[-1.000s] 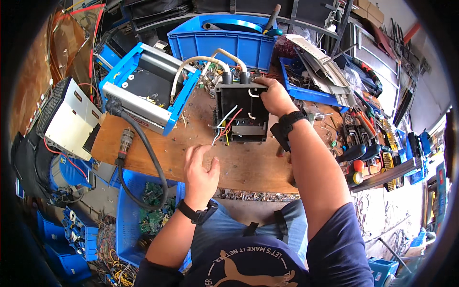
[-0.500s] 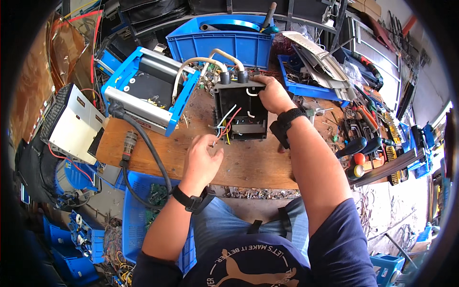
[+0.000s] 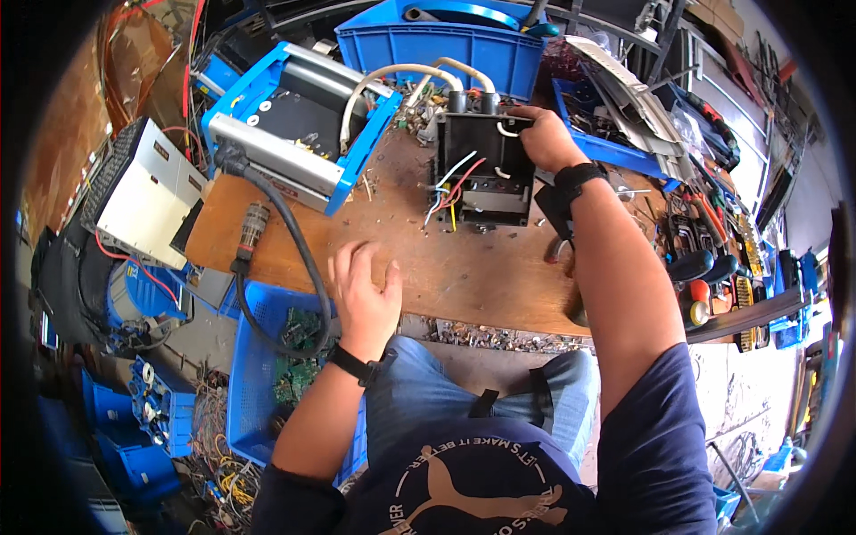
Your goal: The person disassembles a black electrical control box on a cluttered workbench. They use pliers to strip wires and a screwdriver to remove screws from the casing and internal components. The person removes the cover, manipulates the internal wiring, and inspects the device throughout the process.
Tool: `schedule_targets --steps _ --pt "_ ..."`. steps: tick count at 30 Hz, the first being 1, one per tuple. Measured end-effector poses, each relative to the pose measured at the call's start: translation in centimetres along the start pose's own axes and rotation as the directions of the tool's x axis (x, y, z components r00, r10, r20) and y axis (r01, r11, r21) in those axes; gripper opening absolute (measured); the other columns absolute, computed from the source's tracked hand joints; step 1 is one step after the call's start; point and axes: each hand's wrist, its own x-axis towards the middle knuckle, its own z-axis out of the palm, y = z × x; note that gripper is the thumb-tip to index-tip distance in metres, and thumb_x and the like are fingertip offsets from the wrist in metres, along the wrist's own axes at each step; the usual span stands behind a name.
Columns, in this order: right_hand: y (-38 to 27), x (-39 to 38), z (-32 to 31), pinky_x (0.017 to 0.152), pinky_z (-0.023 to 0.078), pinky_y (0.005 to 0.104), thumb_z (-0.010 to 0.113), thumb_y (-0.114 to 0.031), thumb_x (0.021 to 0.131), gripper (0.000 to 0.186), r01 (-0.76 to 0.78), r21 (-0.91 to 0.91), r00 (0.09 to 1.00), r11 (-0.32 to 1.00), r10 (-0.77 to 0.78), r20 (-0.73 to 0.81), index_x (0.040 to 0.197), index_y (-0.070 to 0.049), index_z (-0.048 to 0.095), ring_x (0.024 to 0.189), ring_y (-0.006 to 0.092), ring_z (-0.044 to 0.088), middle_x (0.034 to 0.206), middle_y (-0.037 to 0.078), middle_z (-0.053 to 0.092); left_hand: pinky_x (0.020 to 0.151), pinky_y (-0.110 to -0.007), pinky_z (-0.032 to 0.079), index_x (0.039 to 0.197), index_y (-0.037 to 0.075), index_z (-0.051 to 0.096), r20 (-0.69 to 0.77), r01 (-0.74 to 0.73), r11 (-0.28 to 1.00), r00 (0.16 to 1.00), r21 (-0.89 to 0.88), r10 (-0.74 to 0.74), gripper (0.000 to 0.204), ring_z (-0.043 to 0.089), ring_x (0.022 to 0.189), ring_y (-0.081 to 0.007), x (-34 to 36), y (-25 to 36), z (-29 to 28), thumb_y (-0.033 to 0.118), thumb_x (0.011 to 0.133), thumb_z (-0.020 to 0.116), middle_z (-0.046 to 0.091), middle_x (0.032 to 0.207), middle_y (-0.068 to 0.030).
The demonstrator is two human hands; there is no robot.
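- Fingers of our left hand are loosely spread, by the front edge of the table.
- Our right hand touches the far right corner of the black box, index finger extended; we cannot tell whether the others pinch it.
- We see the box mid-table, coloured wires poking out.
- Toward the table's back left corner sits our blue-framed case.

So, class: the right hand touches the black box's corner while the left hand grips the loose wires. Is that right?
No: the head view shows the left hand apart from the loose wires, at the front of the wooden bench. The right hand does touch the corner of the black box.
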Motion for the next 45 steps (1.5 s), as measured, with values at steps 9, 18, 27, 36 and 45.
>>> schedule_targets --steps 9,18,27,36,45 --pt "1.1 1.8 -0.2 0.078 0.053 0.0374 0.053 0.000 0.079 0.043 0.036 -0.094 0.999 0.995 -0.036 0.000 0.119 -0.004 0.067 0.083 0.0329 0.069 0.091 0.025 0.069 0.097 -0.047 0.037 0.112 0.001 0.061 -0.019 -0.027 0.998 0.999 0.055 0.028 0.033 0.047 0.111 -0.0371 -0.5 -3.2 3.6 0.018 0.084 0.067 0.053 0.120 -0.0167" --pt "2.3 3.3 -0.6 0.075 0.055 0.0390 0.053 -0.004 0.080 0.037 0.058 -0.204 0.998 0.977 -0.060 -0.002 0.114 0.000 0.067 0.080 0.0353 0.069 0.088 0.027 0.069 0.098 -0.048 0.037 0.112 0.000 0.061 -0.011 0.020 0.999 1.000 0.049 -0.020 0.034 0.047 0.113 -0.0377 -0.7 -3.3 5.1 0.020 0.084 0.067 0.054 0.119 -0.0177" --pt "3.9 4.6 -0.7 0.072 0.055 0.0385 0.052 -0.006 0.080 0.039 0.146 -0.282 0.989 0.948 -0.137 0.050 0.115 0.002 0.065 0.077 0.0341 0.069 0.082 0.025 0.068 0.098 -0.048 0.038 0.107 0.002 0.063 0.008 0.010 0.996 1.000 0.089 -0.011 0.032 0.048 0.111 -0.0364 -0.7 -3.2 5.2 0.022 0.083 0.067 0.056 0.115 -0.0159" --pt "2.9 4.2 -0.7 0.049 0.040 0.0264 0.049 -0.001 0.080 0.050 0.030 -0.034 0.997 0.999 -0.028 0.075 0.129 0.000 0.059 0.056 0.0082 0.050 0.072 0.000 0.058 0.098 -0.048 0.038 0.103 0.003 0.065 0.034 0.061 0.992 0.997 0.109 -0.065 0.031 0.049 0.112 -0.0342 -0.9 -3.4 5.1 0.027 0.082 0.067 0.057 0.114 -0.0145" --pt "3.9 4.9 -1.3 0.064 0.050 0.0296 0.050 -0.001 0.080 0.045 0.017 -0.038 0.992 0.999 -0.013 0.125 0.124 0.006 0.060 0.071 0.0128 0.062 0.083 0.010 0.067 0.090 -0.046 0.042 0.097 0.006 0.064 -0.040 0.032 0.995 0.999 0.094 -0.029 0.025 0.051 0.104 -0.0338 -1.0 -3.5 4.9 0.018 0.077 0.070 0.058 0.108 -0.0111"
